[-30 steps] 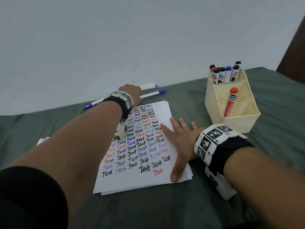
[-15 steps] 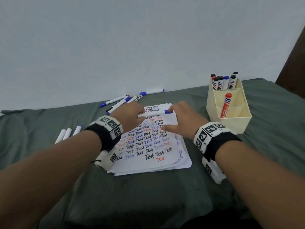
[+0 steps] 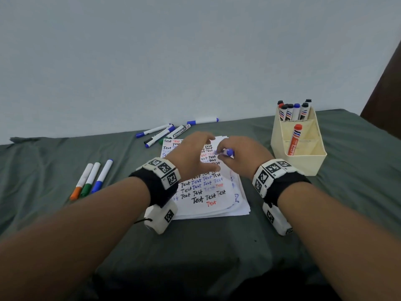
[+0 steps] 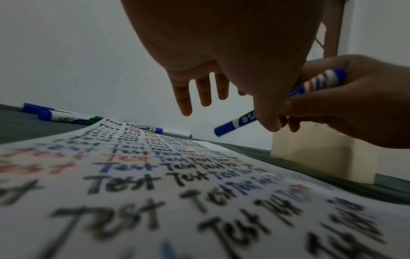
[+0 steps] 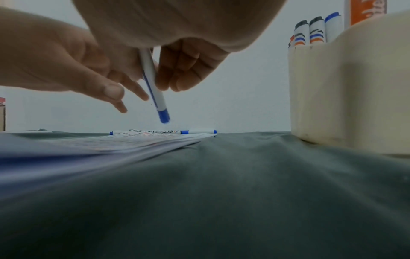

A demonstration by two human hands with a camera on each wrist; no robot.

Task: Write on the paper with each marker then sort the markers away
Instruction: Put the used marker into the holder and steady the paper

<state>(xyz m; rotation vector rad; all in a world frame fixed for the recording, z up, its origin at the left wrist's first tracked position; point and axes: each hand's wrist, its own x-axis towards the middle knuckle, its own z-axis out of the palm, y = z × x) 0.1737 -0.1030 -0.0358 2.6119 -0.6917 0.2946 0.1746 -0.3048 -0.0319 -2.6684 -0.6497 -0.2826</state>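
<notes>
Right hand (image 3: 243, 158) has its grip pinched on a blue marker (image 4: 279, 103), still capped, hovering over the paper (image 3: 204, 192). Left hand (image 3: 191, 157) floats beside it, fingers loose and empty. Looks like uncapping comes next, then writing.

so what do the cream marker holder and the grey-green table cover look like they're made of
The cream marker holder looks like moulded plastic: smooth matte walls, rounded corners, thin dividers, some grime. The grey-green table cover looks like woven fabric: dull, with soft wrinkles and folds. The exact fibre can't be told.
</notes>
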